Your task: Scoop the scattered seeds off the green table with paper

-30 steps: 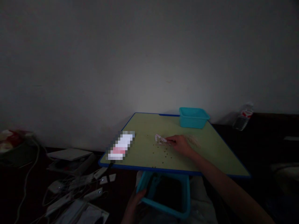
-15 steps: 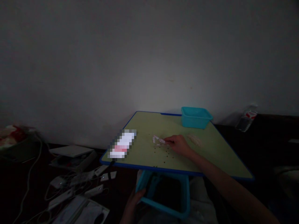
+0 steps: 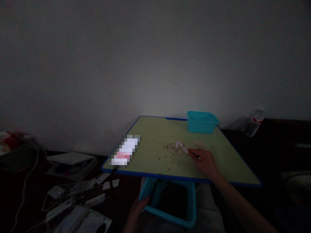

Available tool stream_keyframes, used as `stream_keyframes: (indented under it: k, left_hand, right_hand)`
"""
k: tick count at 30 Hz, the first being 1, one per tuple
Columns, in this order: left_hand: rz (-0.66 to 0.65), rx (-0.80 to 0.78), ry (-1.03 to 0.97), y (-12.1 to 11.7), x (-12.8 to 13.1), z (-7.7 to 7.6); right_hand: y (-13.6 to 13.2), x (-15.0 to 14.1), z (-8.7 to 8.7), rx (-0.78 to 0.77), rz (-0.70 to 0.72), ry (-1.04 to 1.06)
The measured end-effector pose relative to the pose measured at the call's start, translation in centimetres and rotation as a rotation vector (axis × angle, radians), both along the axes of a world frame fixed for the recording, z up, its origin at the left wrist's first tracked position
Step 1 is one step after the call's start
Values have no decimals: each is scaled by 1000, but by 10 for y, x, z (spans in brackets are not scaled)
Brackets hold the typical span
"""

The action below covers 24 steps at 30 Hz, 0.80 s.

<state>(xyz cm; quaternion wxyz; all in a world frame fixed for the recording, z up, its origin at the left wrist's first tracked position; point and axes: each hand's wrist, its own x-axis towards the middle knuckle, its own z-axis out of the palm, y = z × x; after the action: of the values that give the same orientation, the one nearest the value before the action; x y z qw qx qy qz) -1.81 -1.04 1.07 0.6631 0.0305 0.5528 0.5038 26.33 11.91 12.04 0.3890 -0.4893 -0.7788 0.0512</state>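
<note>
My right hand (image 3: pixel 203 160) is over the right half of the small table (image 3: pixel 148 132), fingers pinched on the edge of a crumpled clear plastic piece with pale pinkish-white strips (image 3: pixel 181 147), perhaps a bag. Small dark bits (image 3: pixel 168 146) lie scattered beside it and nearer the front edge. Below that edge, my left hand (image 3: pixel 141 207) grips the left rim of a blue plastic basin (image 3: pixel 170 220) at my lap. Its inside looks dark, and I cannot make out the contents.
At the table's back right corner stands another blue basin (image 3: pixel 202 123). A lit phone (image 3: pixel 125 151), blurred out, sits at the left edge with a cable. Another clear crumpled plastic (image 3: pixel 200 144) lies near my right hand. Power strips and cords (image 3: pixel 73 194) clutter the left floor.
My right hand has slid the clear plastic piece to the right and slightly nearer, baring a cluster of dark bits. The left hand keeps its grip on the basin.
</note>
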Motion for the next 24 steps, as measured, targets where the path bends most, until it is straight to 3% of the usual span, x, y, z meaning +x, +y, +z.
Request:
stream_keyframes:
  k: [7, 15, 24]
  left_hand:
    - [6, -31, 17, -1, 5, 5]
    - [21, -2, 32, -3, 8, 14]
    - [10, 25, 7, -5, 3, 8]
  right_hand:
    - [-31, 8, -12, -14, -7, 21]
    - [-7, 6, -12, -43, -23, -65]
    - [7, -13, -10, -58, -11, -111]
